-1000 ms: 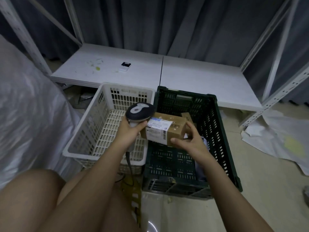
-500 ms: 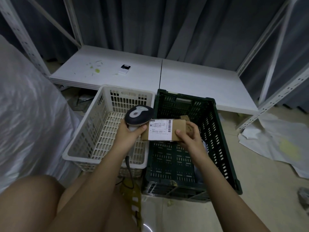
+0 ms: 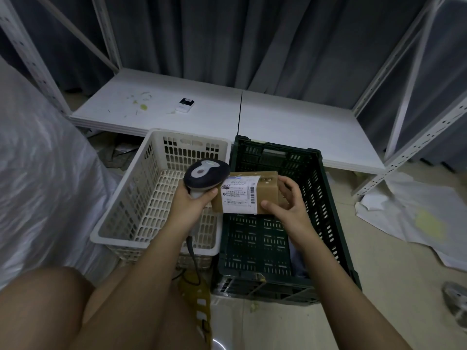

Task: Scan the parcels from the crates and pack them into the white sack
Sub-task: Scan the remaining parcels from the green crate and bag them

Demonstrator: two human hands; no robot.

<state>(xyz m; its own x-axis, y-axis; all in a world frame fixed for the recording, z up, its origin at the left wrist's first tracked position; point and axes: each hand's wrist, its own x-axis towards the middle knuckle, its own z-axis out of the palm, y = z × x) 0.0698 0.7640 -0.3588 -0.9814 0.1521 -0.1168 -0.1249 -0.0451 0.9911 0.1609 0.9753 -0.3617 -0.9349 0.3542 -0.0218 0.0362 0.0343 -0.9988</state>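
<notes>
Now the right hand (image 3: 290,208) pinches a brown parcel (image 3: 249,192) above the green crate (image 3: 326,198), label up. At its nine o'clock, the left hand (image 3: 190,203) grips a scanner (image 3: 206,175) over the white crate (image 3: 121,223). White sack (image 3: 38,185) at far nine o'clock.

1. I sit in a parcel-sorting storeroom, a small warehouse corner: bare white slotted-steel racking (image 3: 419,137) frames the space, with a low white shelf (image 3: 290,122) running across it.
2. Grey curtains (image 3: 227,41) hang behind the racking instead of walls.
3. Two slotted plastic crates stand on the floor before me, one white (image 3: 131,198) and one green (image 3: 326,198), side by side and touching.
4. My hands hold a corded scanner (image 3: 206,174) beside a labelled cardboard parcel (image 3: 267,188).
5. A large white sack (image 3: 38,173) bulks at my left.
6. Loose paper (image 3: 417,213) lies on the bare floor (image 3: 379,274).
</notes>
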